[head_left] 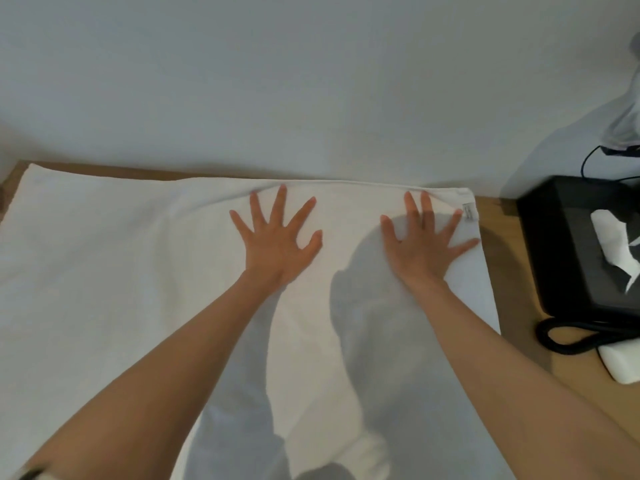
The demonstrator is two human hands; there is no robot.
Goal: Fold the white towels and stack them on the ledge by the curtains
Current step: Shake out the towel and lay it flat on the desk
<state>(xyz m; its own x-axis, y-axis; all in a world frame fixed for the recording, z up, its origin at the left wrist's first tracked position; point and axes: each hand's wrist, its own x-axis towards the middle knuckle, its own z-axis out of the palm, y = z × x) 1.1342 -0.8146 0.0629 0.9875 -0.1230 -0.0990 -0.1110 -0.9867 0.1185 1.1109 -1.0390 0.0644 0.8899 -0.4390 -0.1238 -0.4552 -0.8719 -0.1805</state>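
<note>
Item 1, white towel (121, 271): lies spread flat on the wooden counter (512, 271), covering most of it from the 9 o'clock edge of the view to just past centre-right. Its far edge runs along the foot of the pale wall (277, 81) at 12 o'clock and shows a rolled hem. A small sewn label (469, 213) sits at the far right corner, at about 2 o'clock. The near end of the towel runs out of view at 6 o'clock.

Item 2, hands: the left hand (277, 244) rests palm down on the towel near its far edge, fingers straight and fanned wide. The right hand (424, 249) lies the same way at 3 o'clock of the left, palm down, fingers splayed, its outer fingertips reaching the towel's right edge just below the label. The two hands are apart, with bare towel between them; neither grips any cloth. Both forearms extend from 6 o'clock and cast shadows across the towel.

Item 3, surroundings: a black tissue box (561, 244) stands on the counter at 3 o'clock, clear of the towel, with a white tissue (616, 247) protruding from its top. A thick black cable (568, 336) loops at 4 o'clock, touching a white block (623, 365) whose identity cannot be determined.
</note>
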